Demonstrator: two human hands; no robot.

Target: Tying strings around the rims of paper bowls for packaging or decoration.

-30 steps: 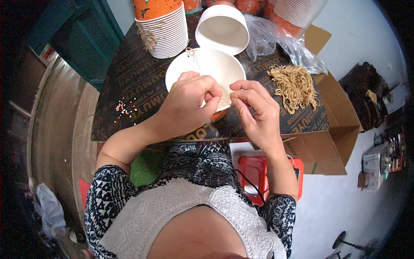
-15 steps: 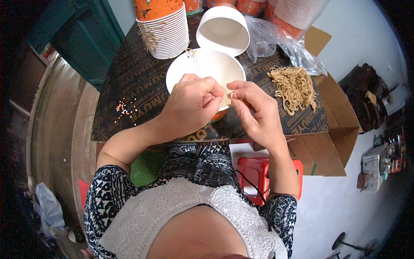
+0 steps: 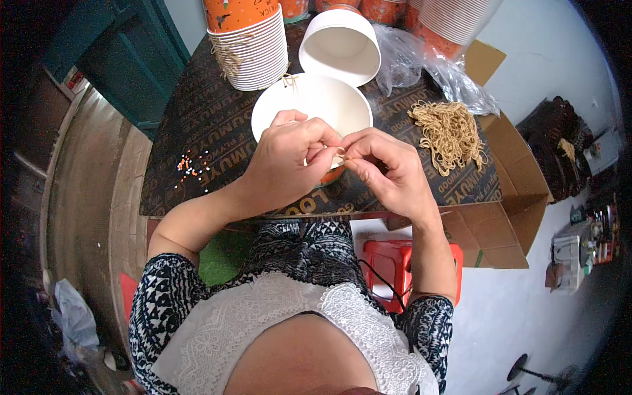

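Before me on the dark table stands a paper bucket [image 3: 336, 102], white inside with a bit of orange outer wall showing. A tan cord [image 3: 289, 80] is knotted at its far left rim. Over the near rim, my left hand [image 3: 289, 151] and my right hand [image 3: 388, 164] meet at the fingertips. Both are closed in a pinch on a thin pale cord [image 3: 340, 153], which shows as a small loop between them. My fingers hide most of this cord and part of the near rim.
A nested stack of orange-and-white buckets [image 3: 253, 59] stands at back left. Behind the bucket, a white bucket [image 3: 342, 49] lies tipped. Right are a clear plastic bag [image 3: 454, 79], a heap of tan cords [image 3: 451, 138] and a cardboard box [image 3: 513, 178]. Small beads [image 3: 191, 168] lie left.
My right hand has moved slightly left, so its fingertips now meet those of my left hand at the cord. The bucket has shifted a little to the left.
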